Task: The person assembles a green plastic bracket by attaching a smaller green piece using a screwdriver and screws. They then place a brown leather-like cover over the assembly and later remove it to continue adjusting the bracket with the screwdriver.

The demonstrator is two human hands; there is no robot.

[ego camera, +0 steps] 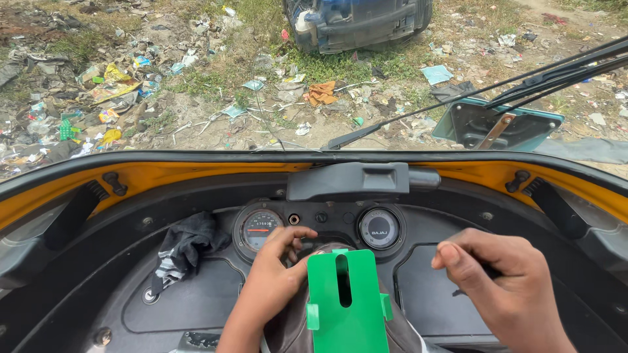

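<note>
Green plastic plate with a long upright slot stands in the lower middle of the head view, just in front of the steering column of a three-wheeler's cabin and below the instrument cluster. The left hand is at its upper left corner, fingers curled loosely and reaching past the top edge toward the dark area behind; whether they actually pinch the plate or only touch it I cannot tell. The right hand hovers to the right of the plate and apart from it, fingers bent into a loose fist with the thumb laid over them; a thin dark shape shows at its lower edge, too small to say whether it is held. Above the plate sit a round speedometer and a second round dial, with a grey housing over them. A dark striped cloth lies on the dashboard to the left. Through the windshield are the wiper arm, a teal hinged panel, littered ground and the blue front of another vehicle. As a judgement, the plate looks lined up against the column but not visibly fastened, so seating it seems unfinished.
</note>
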